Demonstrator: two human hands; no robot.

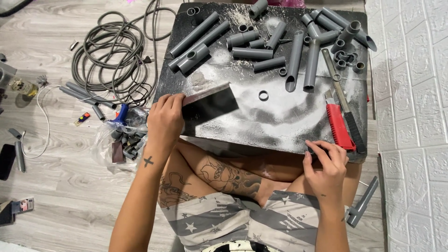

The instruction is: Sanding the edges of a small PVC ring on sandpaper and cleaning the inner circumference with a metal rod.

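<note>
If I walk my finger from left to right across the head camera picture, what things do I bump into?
Coiled grey hose → left hand → black sheet it holds → small grey ring → right hand → red utility knife → white brick-pattern wall.

Black sanding sheet [208, 103]: flat rectangle, pale strip along upper edge, lying tilted on dusty black board [261, 123] near its left front corner. Left hand [165, 119] pinches sheet's left end. Small dark piece [311, 150]: at board's front edge near right corner, under right hand [326, 165] fingertips; shape unclear.
</note>
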